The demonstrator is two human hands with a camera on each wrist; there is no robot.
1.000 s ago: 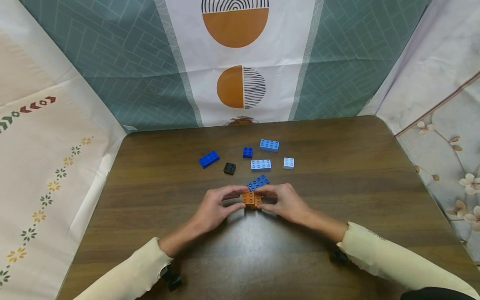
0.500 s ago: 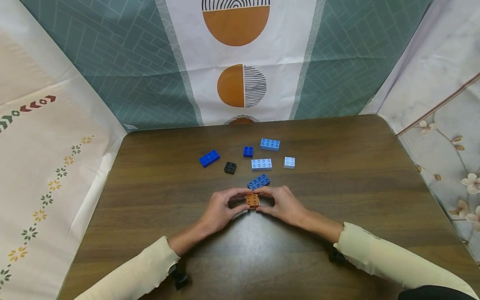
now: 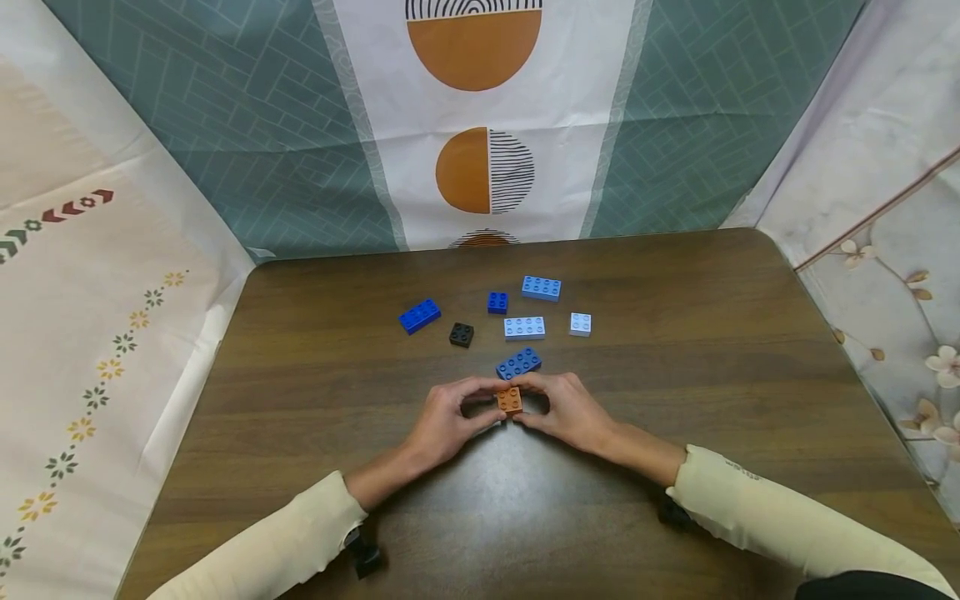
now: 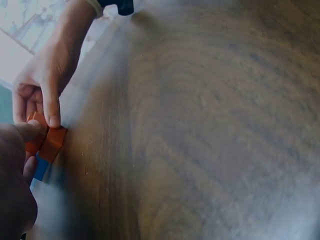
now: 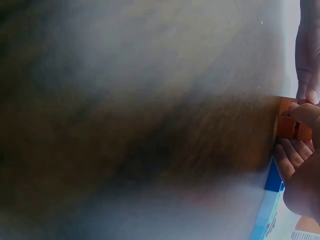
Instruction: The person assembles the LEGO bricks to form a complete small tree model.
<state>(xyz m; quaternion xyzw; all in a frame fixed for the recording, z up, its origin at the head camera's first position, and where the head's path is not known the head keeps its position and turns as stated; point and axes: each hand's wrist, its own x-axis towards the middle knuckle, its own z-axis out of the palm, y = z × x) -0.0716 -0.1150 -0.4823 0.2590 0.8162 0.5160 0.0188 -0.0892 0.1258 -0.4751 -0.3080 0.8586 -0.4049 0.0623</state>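
Observation:
Above the middle of the table, my left hand (image 3: 450,418) and right hand (image 3: 567,412) meet fingertip to fingertip at two orange building bricks. From the head, the studded top of the upper orange brick (image 3: 510,401) shows and mostly covers the other. In the left wrist view, my left thumb and fingers pinch the upper brick (image 4: 35,145). My right thumb presses the side of the lower orange brick (image 4: 53,143), which my right hand grips. The two lie one over the other with a thin dark line between them. Just beyond the fingertips rests a blue eight-stud brick (image 3: 518,363).
Farther back on the wooden table (image 3: 337,350) lie a dark blue long brick (image 3: 420,317), a black brick (image 3: 461,335), a small blue brick (image 3: 497,302), two light blue long bricks (image 3: 542,288) and a pale small brick (image 3: 581,324). Patterned cloth (image 3: 300,125) hangs behind.
The two orange bricks were side by side between my hands; the left one has shifted right and over the other. My left hand has moved right with it, while the right stays nearly still.

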